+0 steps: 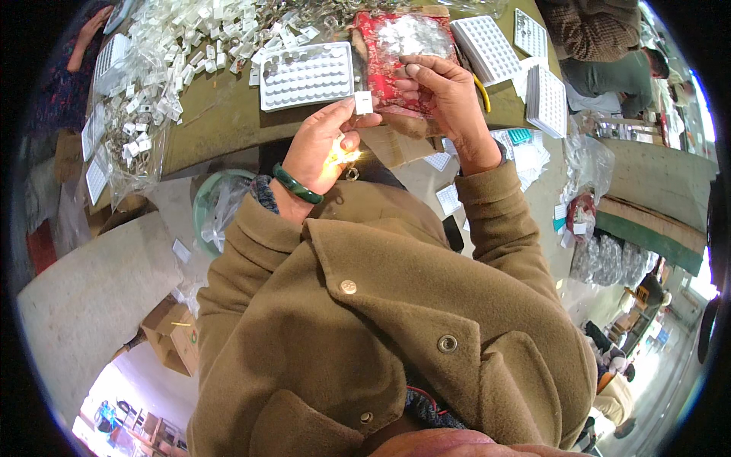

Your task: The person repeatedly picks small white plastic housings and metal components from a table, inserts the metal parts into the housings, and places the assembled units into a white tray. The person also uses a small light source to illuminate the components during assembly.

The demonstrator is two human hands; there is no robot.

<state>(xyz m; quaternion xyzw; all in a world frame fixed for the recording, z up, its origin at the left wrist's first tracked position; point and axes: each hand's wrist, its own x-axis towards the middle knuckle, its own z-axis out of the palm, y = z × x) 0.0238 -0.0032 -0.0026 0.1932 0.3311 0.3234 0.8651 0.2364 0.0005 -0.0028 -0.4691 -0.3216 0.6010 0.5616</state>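
My left hand, a dark green bangle on its wrist, is closed with a small white rectangular piece between thumb and fingers. The piece has a dark slit on its face. Below that palm a small shiny metal ring hangs, and glare hides part of the hand. My right hand is closed in a pinch over a red patterned cloth; what its fingertips hold is too small to make out. On the cloth lies a heap of small silvery pieces. Beside my left hand sits a white tray with rows of round hollows, the far row holding grey discs.
A large pile of small clear-and-white pieces covers the table's far left. More white trays stand at the right, near a yellow curved handle. A green basin is below the table edge. Other people sit at both far sides.
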